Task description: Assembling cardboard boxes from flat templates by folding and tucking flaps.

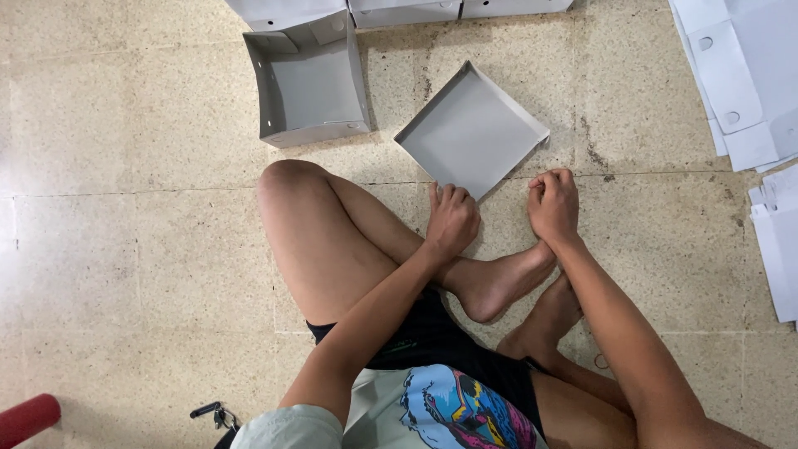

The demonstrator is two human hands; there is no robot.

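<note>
One shallow grey tray [470,130] lies on the floor. Just left of the tray stands one open folded box [307,81], and above the tray three more boxes [404,12] sit in a row. Right of the tray lie two stacks of flat blanks [742,75].

shallow grey cardboard tray with low folded rims [470,133] | open side up, turned cornerwise like a diamond | flat on the speckled tile floor, just right of the deeper open grey cardboard box [307,83] | nearest corner touched by fingertips
</note>
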